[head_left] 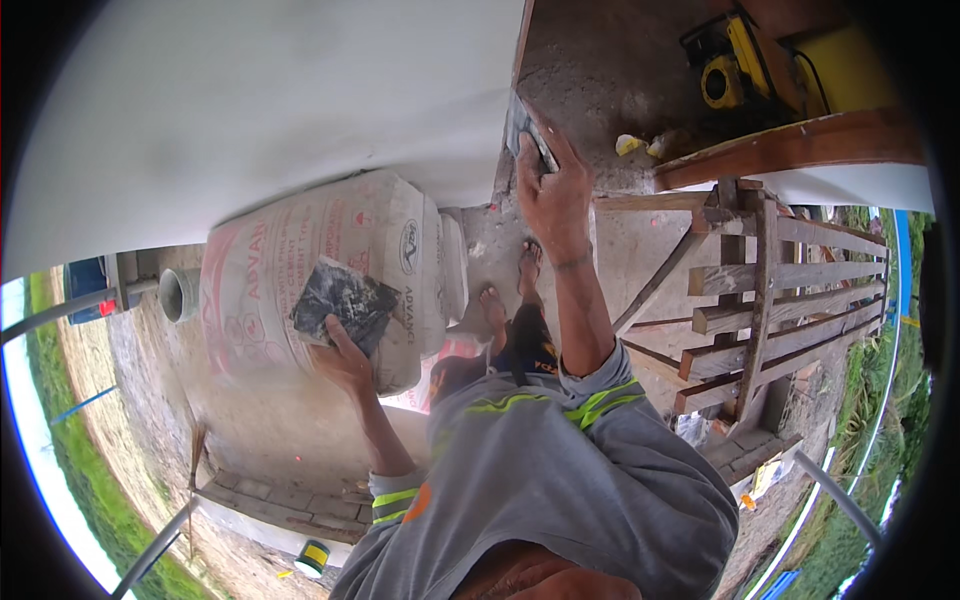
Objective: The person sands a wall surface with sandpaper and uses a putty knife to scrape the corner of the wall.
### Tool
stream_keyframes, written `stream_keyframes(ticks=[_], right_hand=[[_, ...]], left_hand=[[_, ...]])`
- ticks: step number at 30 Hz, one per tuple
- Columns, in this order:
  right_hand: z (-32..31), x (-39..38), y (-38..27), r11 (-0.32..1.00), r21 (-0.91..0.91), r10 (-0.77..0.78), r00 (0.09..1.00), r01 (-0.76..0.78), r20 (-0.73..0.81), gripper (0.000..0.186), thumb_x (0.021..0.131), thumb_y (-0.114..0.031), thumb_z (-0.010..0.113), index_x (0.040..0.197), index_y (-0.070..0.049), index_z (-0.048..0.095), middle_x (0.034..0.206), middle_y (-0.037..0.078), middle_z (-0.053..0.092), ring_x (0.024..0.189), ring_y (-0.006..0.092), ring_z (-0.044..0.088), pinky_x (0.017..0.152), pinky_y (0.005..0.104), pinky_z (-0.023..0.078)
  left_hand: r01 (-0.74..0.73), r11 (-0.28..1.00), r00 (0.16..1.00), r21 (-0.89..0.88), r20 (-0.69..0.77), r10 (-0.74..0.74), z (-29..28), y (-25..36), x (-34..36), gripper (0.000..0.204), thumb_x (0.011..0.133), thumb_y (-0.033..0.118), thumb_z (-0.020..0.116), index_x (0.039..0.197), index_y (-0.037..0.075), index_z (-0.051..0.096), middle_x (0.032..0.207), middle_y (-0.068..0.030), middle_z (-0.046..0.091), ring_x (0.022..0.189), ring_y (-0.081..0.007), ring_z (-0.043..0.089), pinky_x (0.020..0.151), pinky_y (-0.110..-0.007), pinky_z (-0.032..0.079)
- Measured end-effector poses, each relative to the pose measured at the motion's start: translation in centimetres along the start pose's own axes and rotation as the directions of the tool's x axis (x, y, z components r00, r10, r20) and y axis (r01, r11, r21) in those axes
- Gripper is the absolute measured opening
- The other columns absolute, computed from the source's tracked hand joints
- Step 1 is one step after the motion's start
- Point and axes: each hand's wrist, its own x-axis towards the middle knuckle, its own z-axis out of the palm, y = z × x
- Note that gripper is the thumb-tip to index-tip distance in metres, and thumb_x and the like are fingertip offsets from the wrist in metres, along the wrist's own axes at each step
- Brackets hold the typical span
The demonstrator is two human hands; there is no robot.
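My right hand point(556, 200) reaches forward, closed around a flat grey tool with a thin blade point(517, 124), held at the vertical edge of the white wall point(400, 80). Whether the blade touches the wall I cannot tell. Lower and to the left, my left hand point(347, 360) grips a dark rectangular plate point(345, 300) smeared with whitish material. Its thumb lies on top; the other fingers are mostly hidden beneath. Behind the plate, a stack of pale cement bags point(270, 250) with red print stands against the wall.
A slatted wooden frame point(755, 300) stands to my right. Past the doorway, a yellow and black machine point(745, 75) sits on the rough floor beside a brown wooden sill point(790, 145). At left are a grey pipe point(180, 295) and a low block ledge point(285, 508) with a small can point(312, 558).
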Motion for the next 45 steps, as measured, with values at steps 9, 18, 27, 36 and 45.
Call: stream_keyframes(ticks=[9,18,27,36,45], right_hand=[[0.0,0.0,0.0,1.0,0.007,0.021,1.0,-0.021,0.014,0.04,0.084,0.0,0.059,0.123,-0.009,0.061,0.097,0.016,0.068,0.075,0.0283,0.067,0.065,0.0372,0.054],[-0.1,0.1,0.2,1.0,0.008,0.006,1.0,-0.007,0.027,0.038,0.084,0.0,0.059,0.121,-0.007,0.063,0.102,0.017,0.068,0.082,0.0288,0.069,0.07,0.0358,0.055],[-0.3,0.1,0.6,0.999,0.038,-0.028,0.998,0.026,0.049,0.037,0.084,0.0,0.058,0.12,-0.007,0.063,0.097,0.016,0.068,0.082,0.0311,0.069,0.071,0.0368,0.055],[0.6,-0.6,1.4,0.999,-0.004,-0.05,0.999,0.05,0.01,0.039,0.083,0.002,0.058,0.121,-0.006,0.062,0.096,0.016,0.068,0.081,0.0312,0.068,0.067,0.0365,0.055],[1.8,-1.5,1.8,0.998,0.029,-0.045,0.998,0.047,-0.052,0.037,0.085,0.001,0.057,0.121,-0.007,0.062,0.099,0.018,0.067,0.082,0.0304,0.069,0.065,0.0366,0.055]], left_hand=[[-0.005,1.0,1.0,0.0,-0.012,0.005,-0.1,0.9,0.0,0.045,0.095,0.031,0.055,0.112,-0.01,0.059,0.104,-0.0267,0.064,0.093,-0.042,0.062,0.082,-0.046,0.046],[0.02,0.999,1.0,0.032,-0.009,-0.02,-0.1,-0.1,0.0,0.046,0.094,0.032,0.056,0.112,-0.011,0.059,0.105,-0.027,0.064,0.094,-0.0416,0.062,0.082,-0.046,0.047],[0.011,1.0,1.0,0.004,-0.014,-0.011,0.0,0.0,0.0,0.045,0.094,0.031,0.056,0.111,-0.011,0.06,0.106,-0.0274,0.064,0.095,-0.0412,0.062,0.083,-0.046,0.047],[0.069,0.998,0.998,-0.014,-0.013,-0.069,0.3,-0.6,-0.2,0.044,0.094,0.029,0.057,0.11,-0.011,0.06,0.104,-0.0262,0.065,0.092,-0.0387,0.064,0.079,-0.045,0.049],[0.07,0.997,0.997,-0.012,0.024,-0.07,0.0,-0.7,-0.3,0.04,0.094,0.025,0.055,0.111,-0.011,0.058,0.108,-0.0262,0.062,0.1,-0.0407,0.059,0.088,-0.046,0.044]])
